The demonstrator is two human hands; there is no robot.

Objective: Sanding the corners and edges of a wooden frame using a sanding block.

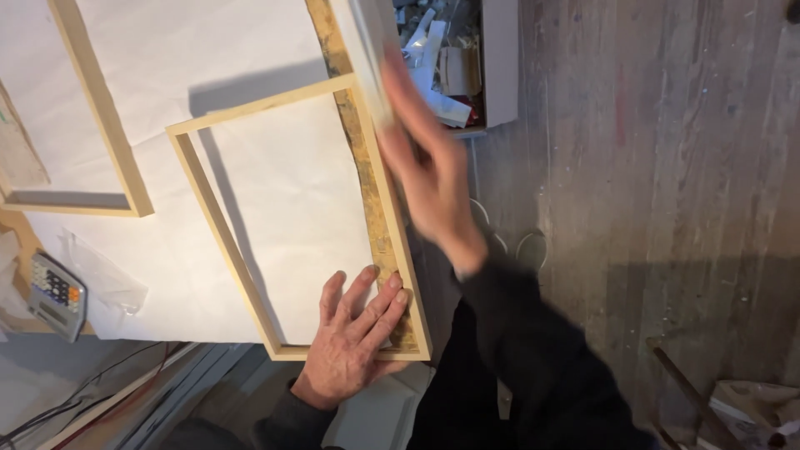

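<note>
The wooden frame [218, 225] lies at centre on the white-papered worktop [175, 50]. The left hand [354, 337] presses flat, fingers spread, on its lower right corner. The right hand [429, 162] is blurred along the right rail, apparently holding a pale block [367, 50]; its grip is unclear. How much of the rail is worked cannot be judged.

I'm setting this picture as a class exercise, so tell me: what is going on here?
A person leans over a worktable covered in white paper. The left hand lies flat, fingers spread, inside the near corner of a pale wooden frame, pressing it down. The right hand, blurred, is at the frame's right rail, against a pale board; its grip cannot be told. A second frame lies further left, a calculator sits at the table's edge, and a box of scraps stands on the floor.
</note>
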